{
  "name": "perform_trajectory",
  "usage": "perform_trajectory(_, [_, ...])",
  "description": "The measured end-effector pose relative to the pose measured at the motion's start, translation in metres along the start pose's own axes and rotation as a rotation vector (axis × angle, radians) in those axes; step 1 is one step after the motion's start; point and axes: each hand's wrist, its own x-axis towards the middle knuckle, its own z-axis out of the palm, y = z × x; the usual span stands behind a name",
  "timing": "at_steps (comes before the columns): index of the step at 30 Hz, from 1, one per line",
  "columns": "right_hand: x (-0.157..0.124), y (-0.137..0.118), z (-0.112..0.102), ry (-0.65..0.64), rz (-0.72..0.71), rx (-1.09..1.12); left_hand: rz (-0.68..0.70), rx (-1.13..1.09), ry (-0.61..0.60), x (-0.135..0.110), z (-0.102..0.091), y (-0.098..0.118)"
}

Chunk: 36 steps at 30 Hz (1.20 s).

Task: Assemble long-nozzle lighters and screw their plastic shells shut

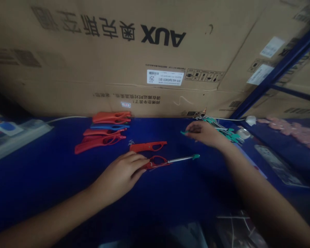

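My left hand is closed around a red lighter handle with a loop-shaped opening, low over the blue tabletop. From its right end sticks a thin silver tube with a green tip. My right hand, to the right and farther back, pinches a green-ended piece; the fingers hide the rest of it. Just beyond my left hand lies another red lighter handle, with small metal bits at its left end. Behind my right hand is a pile of green-tipped metal tubes.
Several red lighter handles and a blue one lie in a row at back left. A large cardboard box walls off the back. A blue metal post slants at right, near pink pieces. Clear plastic lies left.
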Motion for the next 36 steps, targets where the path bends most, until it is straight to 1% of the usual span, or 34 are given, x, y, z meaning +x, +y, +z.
perform_trajectory(1, [-0.006, -0.007, 0.002, -0.062, -0.095, 0.026, -0.020, 0.010, -0.024, -0.001, -0.004, 0.004])
perform_trajectory(2, [-0.012, -0.013, 0.004, -0.084, -0.189, -0.032, -0.037, 0.028, -0.045, -0.001, -0.008, 0.009])
perform_trajectory(4, [-0.021, -0.022, 0.007, -0.080, -0.354, -0.169, -0.050, 0.048, -0.095, -0.001, -0.016, 0.016])
perform_trajectory(5, [-0.024, -0.026, 0.009, -0.084, -0.411, -0.213, -0.047, 0.036, -0.111, 0.000, -0.019, 0.019])
perform_trajectory(7, [-0.027, -0.033, 0.014, -0.099, -0.475, -0.209, -0.043, -0.007, -0.119, 0.003, -0.022, 0.021])
perform_trajectory(9, [-0.030, -0.041, 0.022, -0.074, -0.460, -0.114, -0.065, -0.039, -0.067, 0.007, -0.021, 0.019])
perform_trajectory(10, [-0.031, -0.045, 0.028, -0.031, -0.420, -0.048, -0.068, -0.061, -0.042, 0.008, -0.019, 0.017])
perform_trajectory(12, [-0.034, -0.053, 0.039, 0.002, -0.327, 0.077, -0.077, -0.128, 0.045, 0.010, -0.013, 0.014])
perform_trajectory(14, [-0.040, -0.059, 0.048, 0.014, -0.343, 0.226, -0.070, -0.165, 0.114, 0.010, -0.006, 0.011])
perform_trajectory(16, [-0.046, -0.063, 0.056, 0.024, -0.389, 0.355, -0.054, -0.174, 0.139, 0.007, 0.001, 0.010])
perform_trajectory(17, [-0.049, -0.065, 0.058, 0.016, -0.398, 0.415, -0.049, -0.178, 0.144, 0.006, 0.003, 0.010])
perform_trajectory(19, [-0.055, -0.067, 0.063, -0.042, -0.372, 0.543, -0.044, -0.185, 0.161, 0.003, 0.006, 0.011])
perform_trajectory(21, [-0.059, -0.069, 0.067, -0.118, -0.305, 0.676, -0.043, -0.185, 0.177, 0.001, 0.007, 0.012])
perform_trajectory(23, [-0.060, -0.072, 0.072, -0.177, -0.235, 0.758, -0.039, -0.176, 0.199, 0.000, 0.006, 0.013])
perform_trajectory(26, [-0.061, -0.076, 0.077, -0.242, -0.150, 0.808, -0.028, -0.148, 0.219, 0.001, 0.003, 0.015])
perform_trajectory(28, [-0.060, -0.079, 0.080, -0.310, -0.097, 0.862, -0.022, -0.128, 0.208, 0.001, 0.002, 0.016])
perform_trajectory(31, [-0.061, -0.082, 0.082, -0.403, -0.074, 0.906, -0.008, -0.118, 0.205, 0.001, 0.003, 0.018])
perform_trajectory(32, [-0.062, -0.082, 0.083, -0.402, -0.092, 0.888, -0.003, -0.119, 0.211, 0.001, 0.003, 0.018])
perform_trajectory(33, [-0.062, -0.081, 0.084, -0.375, -0.123, 0.856, 0.001, -0.121, 0.219, 0.001, 0.003, 0.018])
perform_trajectory(36, [-0.063, -0.077, 0.084, -0.191, -0.259, 0.710, -0.005, -0.130, 0.231, 0.001, 0.003, 0.018])
